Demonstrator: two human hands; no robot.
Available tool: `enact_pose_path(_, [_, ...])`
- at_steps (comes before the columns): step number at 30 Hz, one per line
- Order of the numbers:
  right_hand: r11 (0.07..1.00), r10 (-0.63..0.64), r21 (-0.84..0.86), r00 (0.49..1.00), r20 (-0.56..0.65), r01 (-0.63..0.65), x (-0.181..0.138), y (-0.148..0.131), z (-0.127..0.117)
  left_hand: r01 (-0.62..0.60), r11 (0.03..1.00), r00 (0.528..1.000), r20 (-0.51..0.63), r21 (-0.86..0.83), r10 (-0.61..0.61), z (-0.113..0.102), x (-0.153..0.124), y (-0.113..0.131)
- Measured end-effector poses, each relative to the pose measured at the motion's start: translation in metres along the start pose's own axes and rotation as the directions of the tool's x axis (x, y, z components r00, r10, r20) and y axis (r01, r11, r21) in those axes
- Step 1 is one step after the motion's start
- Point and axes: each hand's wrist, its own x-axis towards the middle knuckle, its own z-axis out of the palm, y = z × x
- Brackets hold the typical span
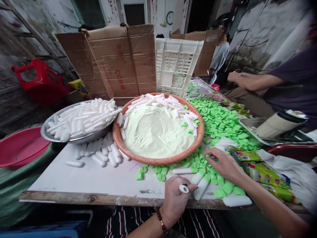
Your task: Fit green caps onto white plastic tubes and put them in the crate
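My left hand (176, 195) is closed around a small white tube (184, 188) whose open mouth faces up, near the table's front edge. My right hand (223, 163) reaches into the pile of green caps (223, 124), its fingers pinched at a cap; what is between them is too small to name. Capped white tubes (201, 185) lie between the two hands. A brown bowl (119, 138) of pale powder stands just beyond, with white tubes along its far rim.
A metal bowl (46, 132) heaped with white tubes sits at the left, loose tubes (104, 155) below it. Cardboard (111, 62) and a white crate (175, 62) stand behind. Another person's arm (250, 81) rests at the right. Printed packets (267, 175) lie by my right arm. A red basin (19, 147) sits far left.
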Motion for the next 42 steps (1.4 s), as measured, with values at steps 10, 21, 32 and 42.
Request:
enact_pose_path(10, [0.681,0.185,0.699,0.975,0.125,-0.219,-0.067,-0.094,0.018,0.127,0.992,0.984,0.126,0.019,-0.128,0.002,0.008,-0.005])
enact_pose_path(21, [0.968,0.006,0.25,0.998,-0.068,0.011,-0.079,-0.089,0.011,-0.045,0.966,0.97,0.242,0.256,-0.02,0.011,-0.001,-0.018])
enact_pose_path(32, [0.89,0.14,0.395,0.96,0.243,-0.229,-0.054,-0.103,0.002,0.065,0.981,0.98,0.174,0.183,-0.097,0.008,0.011,-0.01])
enact_pose_path(42, [0.987,0.086,-0.134,0.996,-0.026,-0.089,0.018,0.009,-0.009,0.048,0.972,0.988,0.133,0.228,-0.08,0.003,0.01,-0.002])
